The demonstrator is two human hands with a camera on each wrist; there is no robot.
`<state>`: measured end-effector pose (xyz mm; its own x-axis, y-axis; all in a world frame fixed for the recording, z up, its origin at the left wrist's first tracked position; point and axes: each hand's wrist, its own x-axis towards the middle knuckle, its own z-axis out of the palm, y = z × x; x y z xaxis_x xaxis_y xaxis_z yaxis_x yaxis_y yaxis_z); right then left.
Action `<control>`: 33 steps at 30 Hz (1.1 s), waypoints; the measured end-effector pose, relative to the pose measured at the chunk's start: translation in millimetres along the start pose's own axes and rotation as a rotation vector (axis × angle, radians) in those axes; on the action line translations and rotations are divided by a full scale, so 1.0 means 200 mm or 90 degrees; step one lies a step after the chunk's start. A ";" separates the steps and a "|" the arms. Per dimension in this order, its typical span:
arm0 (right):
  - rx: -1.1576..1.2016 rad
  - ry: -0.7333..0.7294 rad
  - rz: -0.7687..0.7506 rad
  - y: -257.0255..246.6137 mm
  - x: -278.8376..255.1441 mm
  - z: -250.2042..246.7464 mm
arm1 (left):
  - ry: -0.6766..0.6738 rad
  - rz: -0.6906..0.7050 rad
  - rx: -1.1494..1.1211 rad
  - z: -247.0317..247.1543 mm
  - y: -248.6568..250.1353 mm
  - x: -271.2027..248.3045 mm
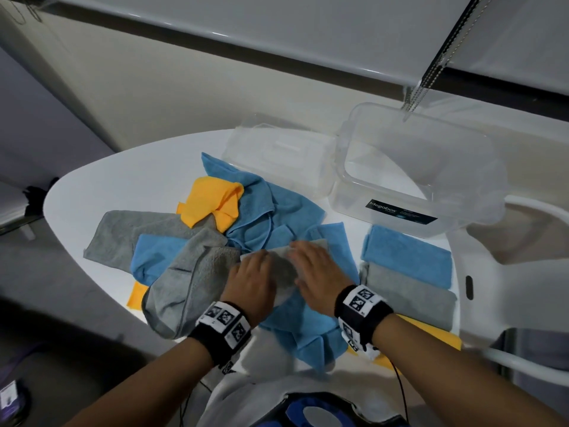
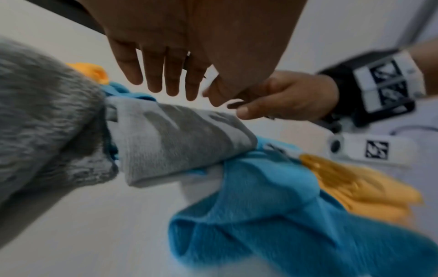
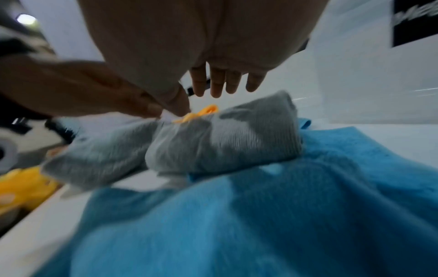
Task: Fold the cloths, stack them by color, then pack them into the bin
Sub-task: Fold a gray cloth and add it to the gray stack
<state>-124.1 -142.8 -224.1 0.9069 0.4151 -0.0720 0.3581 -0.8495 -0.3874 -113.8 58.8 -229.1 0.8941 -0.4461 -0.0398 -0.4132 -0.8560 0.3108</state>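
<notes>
Wrist bands w/ black-and-white marker tags sit nearest the head cam, one per forearm. Both hands lie palm-down on a small folded grey cloth [image 1: 284,266] at desk centre: left hand [image 1: 251,280] on its left part, right hand [image 1: 317,272] on its right part, fingers straight and together, nothing pinched. In the left wrist view the left fingers [image 2: 155,75] are stretched out flat over the grey fold [image 2: 180,138], and the right thumb reaches its far edge. Right wrist view shows the same: fingers [image 3: 218,82] extended over the grey bundle [image 3: 222,142]; pics are blurred, so exact contact pts can't be told.

Grey cloth rests on a crumpled blue cloth [image 1: 308,328] spread toward the near desk edge. To the left: loose grey cloths [image 1: 187,282], a blue one [image 1: 154,257] between them, an orange corner [image 1: 137,295] poking out underneath. Farther back, a bunched orange cloth [image 1: 212,203] on another blue cloth [image 1: 271,208].

Right side, folded items in a row front to back: orange [image 1: 431,334], mostly hidden by the right arm, then grey [image 1: 409,294], then blue [image 1: 406,254], edges overlapping. Behind these stands a clear plastic bin [image 1: 415,167] w/ a dark label, no cloths inside; its clear lid [image 1: 277,155] lies just left of it. All on a white rounded desk [image 1: 107,186].
</notes>
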 end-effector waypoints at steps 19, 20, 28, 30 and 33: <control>-0.132 -0.238 0.074 0.16 0.06 0.20 | -0.151 -0.002 0.086 0.26 -0.15 0.02; -0.130 -0.238 0.088 0.17 0.06 0.20 | -0.154 -0.005 0.080 0.26 -0.16 0.01; -0.006 -0.238 0.218 0.16 0.09 0.21 | -0.244 -0.059 0.066 0.26 -0.14 0.06; 0.032 -0.244 0.224 0.17 0.10 0.18 | -0.236 -0.078 0.016 0.20 -0.13 0.11; 0.095 -0.185 0.222 0.18 0.12 0.15 | -0.089 -0.122 -0.114 0.12 -0.14 0.20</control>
<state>-96.8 -154.7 -267.6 0.8602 0.2059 -0.4665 -0.0111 -0.9071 -0.4208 -70.6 58.9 -263.0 0.9154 -0.3232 -0.2400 -0.1912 -0.8737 0.4472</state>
